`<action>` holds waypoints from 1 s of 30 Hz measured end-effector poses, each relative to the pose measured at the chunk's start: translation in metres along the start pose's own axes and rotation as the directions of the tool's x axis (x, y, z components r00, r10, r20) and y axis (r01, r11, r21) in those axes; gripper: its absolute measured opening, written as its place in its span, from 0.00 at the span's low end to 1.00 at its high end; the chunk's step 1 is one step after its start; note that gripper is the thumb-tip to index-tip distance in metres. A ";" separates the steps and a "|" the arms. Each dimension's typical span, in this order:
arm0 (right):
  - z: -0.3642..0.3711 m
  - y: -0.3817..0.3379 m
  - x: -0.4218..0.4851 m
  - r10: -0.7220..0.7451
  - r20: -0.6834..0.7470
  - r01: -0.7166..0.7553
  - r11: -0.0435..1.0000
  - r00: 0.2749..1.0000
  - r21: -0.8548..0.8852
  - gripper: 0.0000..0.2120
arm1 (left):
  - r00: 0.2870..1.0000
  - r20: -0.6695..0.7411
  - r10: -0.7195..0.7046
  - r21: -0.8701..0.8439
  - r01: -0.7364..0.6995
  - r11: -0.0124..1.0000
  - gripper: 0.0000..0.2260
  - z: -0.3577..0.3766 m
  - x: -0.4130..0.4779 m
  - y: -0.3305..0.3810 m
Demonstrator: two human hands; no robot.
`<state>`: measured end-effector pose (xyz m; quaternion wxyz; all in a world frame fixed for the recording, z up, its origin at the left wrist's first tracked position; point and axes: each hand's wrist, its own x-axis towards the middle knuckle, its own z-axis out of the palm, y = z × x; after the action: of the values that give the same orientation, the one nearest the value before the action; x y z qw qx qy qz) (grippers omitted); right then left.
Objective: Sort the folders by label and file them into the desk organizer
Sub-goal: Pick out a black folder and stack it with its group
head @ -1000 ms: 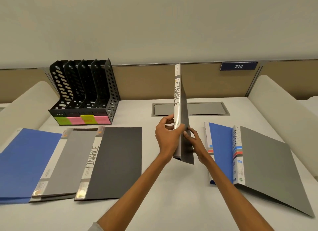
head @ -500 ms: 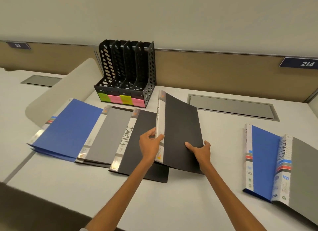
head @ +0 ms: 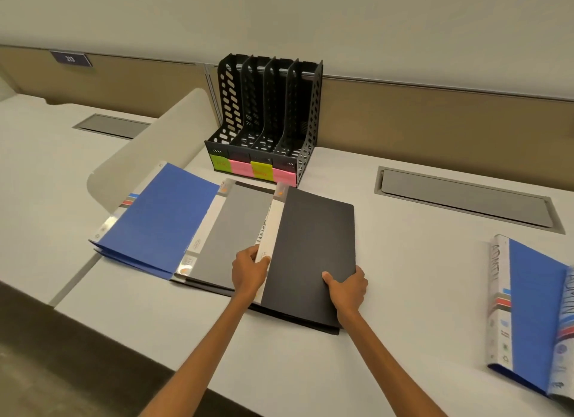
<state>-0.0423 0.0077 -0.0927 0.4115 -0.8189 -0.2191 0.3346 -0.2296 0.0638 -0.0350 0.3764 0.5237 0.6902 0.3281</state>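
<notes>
Black folder [head: 310, 245] lay atop a second dark folder [head: 323, 327], left hand [head: 248, 273] curled round its white spine, right hand [head: 348, 287] pinched its near corner, 4-slot desk organizer [head: 267, 115] behind.

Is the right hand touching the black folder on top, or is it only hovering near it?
Touching. The head view shows the right hand gripping the black folder at its near right corner, with the thumb on the cover.

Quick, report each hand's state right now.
The left hand is closed, gripping the black folder by its spine.
The right hand is closed on the same folder's near right corner, thumb on top.
</notes>
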 end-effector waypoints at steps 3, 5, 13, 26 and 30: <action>0.009 -0.003 -0.004 0.001 -0.018 -0.003 0.991 1.000 -0.132 0.41 | 1.000 0.004 -0.006 0.008 0.006 1.000 0.14 -0.002 0.006 -0.005; 0.015 -0.004 -0.006 0.002 -0.029 -0.008 0.981 1.000 -0.196 0.41 | 1.000 0.015 0.007 0.043 -0.008 0.999 0.12 -0.004 0.010 -0.009; 0.029 0.003 -0.014 -0.056 -0.091 0.021 0.938 0.994 -0.345 0.42 | 0.999 0.010 0.051 0.116 -0.052 0.992 0.21 -0.007 0.018 -0.018; 0.035 0.008 -0.013 -0.094 -0.127 0.047 0.941 0.987 -0.335 0.40 | 0.969 0.063 0.238 0.328 -0.245 0.912 0.26 0.011 0.021 -0.015; 0.035 0.009 -0.014 -0.117 -0.148 0.065 0.946 0.982 -0.318 0.38 | 0.938 0.118 0.326 0.361 -0.346 0.866 0.24 0.017 0.017 -0.015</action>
<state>-0.0765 0.0127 -0.1104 0.3087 -0.8875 -0.2721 0.2074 -0.2254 0.0779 -0.0596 0.2245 0.7064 0.6283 0.2363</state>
